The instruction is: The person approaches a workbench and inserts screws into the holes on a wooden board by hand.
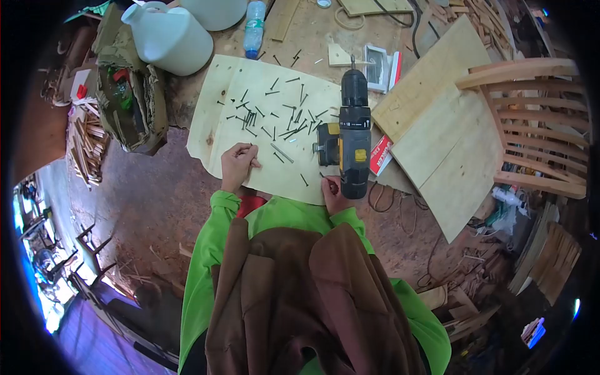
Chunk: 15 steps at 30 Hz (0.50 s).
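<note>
Many dark screws (250, 117) lie scattered over a pale plywood board (209, 134). My left hand (239, 165) rests at the board's near left edge, fingers pinched, with a small dark tip showing above them. At the near right edge, my right hand (335, 190) holds a dark screw (323, 177) between its fingertips. Just beside and partly over that hand is a black and yellow cordless drill (355, 134), its bit toward the far side. A longer, lighter bolt (282, 153) lies between my hands.
White jugs (172, 40), a water bottle (254, 28) and a torn cardboard box (150, 100) stand at the back left. To the right are plywood panels (450, 150), a red box (380, 155) and a slatted wooden frame (531, 128). Cables hang by the near edge.
</note>
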Tool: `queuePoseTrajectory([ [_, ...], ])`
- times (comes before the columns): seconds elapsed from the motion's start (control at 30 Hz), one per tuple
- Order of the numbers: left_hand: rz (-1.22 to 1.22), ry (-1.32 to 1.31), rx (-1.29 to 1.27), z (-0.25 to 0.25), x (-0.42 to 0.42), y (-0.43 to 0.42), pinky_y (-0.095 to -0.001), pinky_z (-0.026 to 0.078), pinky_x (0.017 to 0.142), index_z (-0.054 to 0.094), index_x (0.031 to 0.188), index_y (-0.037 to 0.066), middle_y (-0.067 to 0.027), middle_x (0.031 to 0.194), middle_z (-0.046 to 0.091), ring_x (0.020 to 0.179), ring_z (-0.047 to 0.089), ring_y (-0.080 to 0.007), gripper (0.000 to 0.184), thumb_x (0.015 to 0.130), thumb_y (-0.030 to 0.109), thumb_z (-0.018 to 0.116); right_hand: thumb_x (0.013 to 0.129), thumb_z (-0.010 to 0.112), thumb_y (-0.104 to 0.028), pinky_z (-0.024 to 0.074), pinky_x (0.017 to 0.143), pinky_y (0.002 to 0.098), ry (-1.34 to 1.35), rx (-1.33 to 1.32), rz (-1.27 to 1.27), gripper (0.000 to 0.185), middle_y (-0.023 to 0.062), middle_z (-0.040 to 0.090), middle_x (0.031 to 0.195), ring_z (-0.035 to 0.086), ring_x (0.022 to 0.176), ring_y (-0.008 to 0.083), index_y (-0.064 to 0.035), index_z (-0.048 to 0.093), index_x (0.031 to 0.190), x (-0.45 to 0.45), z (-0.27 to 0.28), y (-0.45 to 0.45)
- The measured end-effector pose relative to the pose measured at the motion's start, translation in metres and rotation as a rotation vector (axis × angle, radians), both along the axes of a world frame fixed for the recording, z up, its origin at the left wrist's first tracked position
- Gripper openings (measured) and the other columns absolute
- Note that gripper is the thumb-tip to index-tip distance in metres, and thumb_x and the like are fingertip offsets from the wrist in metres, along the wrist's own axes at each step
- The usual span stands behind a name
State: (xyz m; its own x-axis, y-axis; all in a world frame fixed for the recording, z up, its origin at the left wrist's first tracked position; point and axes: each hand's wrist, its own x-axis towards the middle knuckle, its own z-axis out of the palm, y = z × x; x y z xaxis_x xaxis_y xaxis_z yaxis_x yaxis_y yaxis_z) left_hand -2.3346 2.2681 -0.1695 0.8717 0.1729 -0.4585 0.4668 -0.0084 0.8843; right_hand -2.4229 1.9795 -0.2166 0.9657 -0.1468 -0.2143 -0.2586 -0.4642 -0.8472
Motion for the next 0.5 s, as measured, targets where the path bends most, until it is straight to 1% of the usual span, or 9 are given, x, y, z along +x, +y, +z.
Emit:
queuePoseTrajectory([
  [0.07,0.0,-0.012,0.009,0.001,-0.002,-0.003,-0.0221,0.049,0.055,0.065,0.097,-0.008,-0.0065,0.074,0.064,0.058,0.062,-0.0101,0.021,0.092,0.012,0.069,0.092,0.068,-0.018,0.0411,0.059,0.0219,-0.14,0.066,-0.043,0.015,-0.0025,0.057,0.074,0.047,0.064,0.0052,-0.0045,0.068,0.097,-0.002,0.009,0.006],
  [0.17,-0.023,-0.027,0.022,0.003,-0.005,-0.006,-0.0216,0.048,0.056,0.065,0.096,-0.007,-0.0055,0.074,0.064,0.059,0.06,-0.0091,0.02,0.092,0.012,0.069,0.093,0.067,-0.019,0.0421,0.059,0.0231,-0.123,-0.016,-0.065,0.014,-0.0024,0.057,0.074,0.048,0.064,0.0055,-0.0043,0.067,0.094,-0.013,-0.031,0.005],
  [0.3,-0.111,-0.075,-0.04,0.011,-0.003,-0.008,-0.0215,0.047,0.059,0.066,0.096,-0.005,-0.0052,0.073,0.065,0.063,0.061,-0.0082,0.017,0.091,0.011,0.07,0.094,0.066,-0.018,0.0429,0.06,0.0243,-0.202,-0.168,0.001,0.014,-0.0027,0.056,0.073,0.05,0.065,0.006,-0.0042,0.067,0.092,-0.006,-0.032,0.01],
  [0.4,-0.203,-0.144,0.086,0.02,-0.012,-0.02,-0.0218,0.048,0.063,0.067,0.096,-0.003,-0.0032,0.076,0.064,0.068,0.061,-0.0075,0.015,0.091,0.011,0.07,0.094,0.065,-0.017,0.0432,0.06,0.0249,-0.189,-0.183,0.014,0.013,-0.0017,0.056,0.073,0.051,0.065,0.0072,-0.0039,0.066,0.092,-0.004,-0.026,0.012],
  [0.47,-0.203,-0.123,0.096,0.027,-0.021,-0.033,-0.0219,0.048,0.063,0.067,0.095,-0.003,-0.0022,0.076,0.064,0.069,0.06,-0.007,0.014,0.091,0.011,0.07,0.094,0.064,-0.016,0.0435,0.059,0.0259,-0.202,-0.158,0.031,0.012,0.0,0.057,0.073,0.052,0.064,0.009,-0.0032,0.065,0.093,0.004,-0.009,0.015],
  [0.5,-0.208,-0.111,0.097,0.027,-0.027,-0.037,-0.022,0.048,0.064,0.067,0.095,-0.003,-0.0017,0.077,0.063,0.07,0.06,-0.0068,0.014,0.091,0.011,0.07,0.092,0.065,-0.017,0.0455,0.064,0.0306,-0.181,-0.103,0.008,0.013,0.0028,0.06,0.077,0.056,0.068,0.0153,-0.0043,0.066,0.094,0.003,-0.007,0.018],
])
